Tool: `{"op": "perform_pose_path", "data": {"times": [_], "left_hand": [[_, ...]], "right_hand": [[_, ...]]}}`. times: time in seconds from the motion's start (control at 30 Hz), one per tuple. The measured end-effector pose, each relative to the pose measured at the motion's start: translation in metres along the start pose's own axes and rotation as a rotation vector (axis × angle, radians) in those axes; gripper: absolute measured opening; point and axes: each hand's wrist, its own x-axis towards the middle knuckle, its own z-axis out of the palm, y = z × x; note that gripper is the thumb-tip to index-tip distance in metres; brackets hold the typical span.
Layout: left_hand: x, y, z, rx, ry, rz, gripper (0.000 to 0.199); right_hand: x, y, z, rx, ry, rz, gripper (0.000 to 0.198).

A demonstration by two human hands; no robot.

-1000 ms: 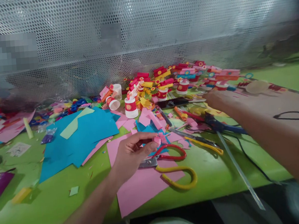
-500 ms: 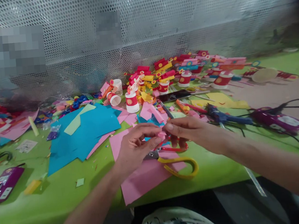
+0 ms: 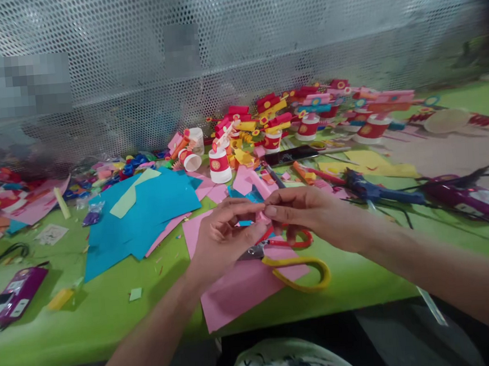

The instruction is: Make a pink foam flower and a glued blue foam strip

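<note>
My left hand (image 3: 227, 232) and my right hand (image 3: 315, 217) meet over the table, both closed in a pinch on a small piece of pink paper (image 3: 263, 217). Fingers cover much of the piece. Just beneath them lie scissors (image 3: 300, 280) with one yellow and one red handle loop; their blades are partly hidden by my left hand. Under the scissors is a sheet of pink paper (image 3: 232, 302). A pink paper roll (image 3: 260, 185) rests just beyond my fingertips.
Blue sheets (image 3: 146, 224) lie to the left. Paper-cup models (image 3: 220, 165) stand along the back before a perforated metal panel (image 3: 116, 63). To the right are a blue glue gun (image 3: 380, 191) with cables and a purple device (image 3: 469, 196). Another purple device (image 3: 18, 294) lies at left.
The whole view has shifted slightly, so the table things sit a little further right. Both hands keep pinching the pink piece, with the fingers slightly closer together.
</note>
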Motion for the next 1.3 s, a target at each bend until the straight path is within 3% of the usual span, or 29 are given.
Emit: {"op": "perform_pose_path", "data": {"times": [0.23,0.53,0.7,0.97,1.3], "left_hand": [[0.003,-0.008,-0.003,-0.060,0.062,-0.056,0.015],[0.000,-0.004,0.000,0.190,0.143,-0.037,0.018],[-0.002,-0.006,0.001,0.255,0.137,-0.016,0.024],[0.005,-0.006,-0.002,0.001,0.120,-0.152,0.039],[0.004,-0.006,0.001,0.083,0.112,-0.212,0.040]], "right_hand": [[0.005,0.001,0.008,-0.117,0.052,-0.028,0.031],[0.013,0.007,0.006,-0.157,0.084,-0.022,0.026],[0.011,0.009,0.007,-0.330,0.132,-0.099,0.027],[0.009,0.014,0.010,-0.254,0.195,-0.190,0.024],[0.002,0.017,0.009,-0.427,0.206,-0.258,0.025]]}}
